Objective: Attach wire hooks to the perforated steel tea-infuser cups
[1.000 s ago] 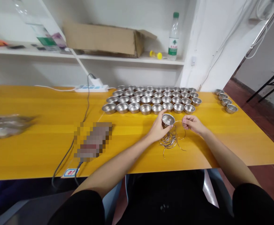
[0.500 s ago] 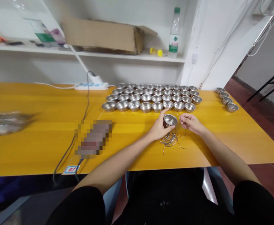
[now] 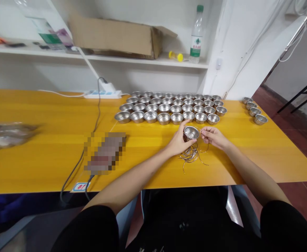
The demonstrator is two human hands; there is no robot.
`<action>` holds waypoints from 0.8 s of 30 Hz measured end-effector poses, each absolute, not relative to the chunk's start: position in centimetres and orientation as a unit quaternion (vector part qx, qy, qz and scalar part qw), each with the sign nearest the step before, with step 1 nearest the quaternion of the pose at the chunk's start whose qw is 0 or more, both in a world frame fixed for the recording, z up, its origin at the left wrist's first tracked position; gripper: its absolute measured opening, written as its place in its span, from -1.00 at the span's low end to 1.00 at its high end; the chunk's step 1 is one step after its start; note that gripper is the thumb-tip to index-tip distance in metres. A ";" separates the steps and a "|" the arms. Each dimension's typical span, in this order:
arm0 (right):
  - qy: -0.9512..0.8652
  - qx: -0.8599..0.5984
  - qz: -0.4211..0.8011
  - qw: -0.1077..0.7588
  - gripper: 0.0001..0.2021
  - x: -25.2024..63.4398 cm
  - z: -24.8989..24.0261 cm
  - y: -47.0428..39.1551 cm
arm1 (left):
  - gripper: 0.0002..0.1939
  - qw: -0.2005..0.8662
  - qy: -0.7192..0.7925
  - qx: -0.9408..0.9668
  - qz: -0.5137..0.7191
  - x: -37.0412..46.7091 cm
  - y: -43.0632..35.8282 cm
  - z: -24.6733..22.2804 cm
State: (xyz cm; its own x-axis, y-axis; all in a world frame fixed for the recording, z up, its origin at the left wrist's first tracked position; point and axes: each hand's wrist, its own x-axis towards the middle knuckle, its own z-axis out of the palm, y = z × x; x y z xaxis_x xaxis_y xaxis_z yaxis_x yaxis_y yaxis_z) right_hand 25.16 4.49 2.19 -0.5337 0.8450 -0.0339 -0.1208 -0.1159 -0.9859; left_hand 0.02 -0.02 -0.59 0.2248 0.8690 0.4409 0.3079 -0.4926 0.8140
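My left hand (image 3: pixel 179 141) is wrapped round a small perforated metal cup (image 3: pixel 191 133), whose open top faces up. Just right of the cup, my right hand (image 3: pixel 213 136) pinches a thin metal wire (image 3: pixel 197 128) that reaches toward the cup's rim. Beneath the held cup, a tangle of curved metal wires (image 3: pixel 190 154) lies on the yellow table (image 3: pixel 148 175). Several rows of similar metal cups (image 3: pixel 164 118) stand behind my hands.
Several more cups (image 3: pixel 260 119) line the table's right side. A pixelated device (image 3: pixel 106 154) with a dark cable lies left of my forearm. Behind are a power strip (image 3: pixel 102 94) and a shelf with a cardboard box (image 3: pixel 116 36) and a bottle (image 3: pixel 196 38).
The view has shifted slightly. Both hands keep nearly the same position, with the cup still in my left hand and the wire in my right.
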 end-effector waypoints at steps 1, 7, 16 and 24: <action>-0.560 -0.321 0.674 0.358 -0.39 25.2 2.1 4.5 | 0.04 0.298 0.407 0.724 0.470 0.0 0.0 -0.6; -0.554 -0.325 0.681 0.352 -0.36 25.1 2.0 4.5 | 0.06 0.301 0.402 0.728 0.467 0.0 0.1 -0.6; -0.547 -0.306 0.688 0.366 -0.40 24.8 2.2 4.2 | 0.06 0.302 0.401 0.731 0.462 0.0 0.1 -0.8; -0.538 -0.314 0.692 0.364 -0.42 25.1 2.2 4.5 | 0.03 0.292 0.399 0.730 0.472 -0.1 0.1 -0.5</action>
State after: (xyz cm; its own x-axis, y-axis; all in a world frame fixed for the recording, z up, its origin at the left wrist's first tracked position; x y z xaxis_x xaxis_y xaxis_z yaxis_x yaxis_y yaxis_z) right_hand 25.07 4.46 2.24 -0.5379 0.8419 -0.0430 -0.1666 -0.1561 -0.9736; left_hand -0.07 0.07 -0.51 0.2354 0.8586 0.4555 0.3075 -0.5104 0.8031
